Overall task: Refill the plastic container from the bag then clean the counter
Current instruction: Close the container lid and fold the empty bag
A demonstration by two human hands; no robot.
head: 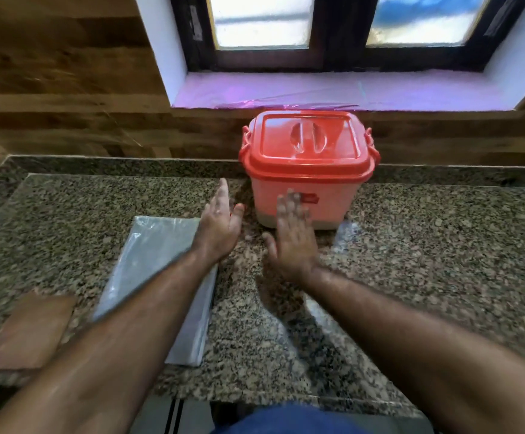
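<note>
A red plastic container (308,170) stands on the granite counter (427,252) against the back wall, its lid closed and its side latches up. A flat, folded clear plastic bag (157,267) lies on the counter to the left, partly under my left forearm. My left hand (220,223) hovers open, palm facing right, just left of the container's base. My right hand (292,236) is open with spread fingers, blurred, directly in front of the container's lower front. Neither hand holds anything.
A window sill lined with purple film (317,92) runs just above and behind the container. A brown board-like piece (29,330) lies at the counter's front left. The wooden wall (67,89) closes off the left and back.
</note>
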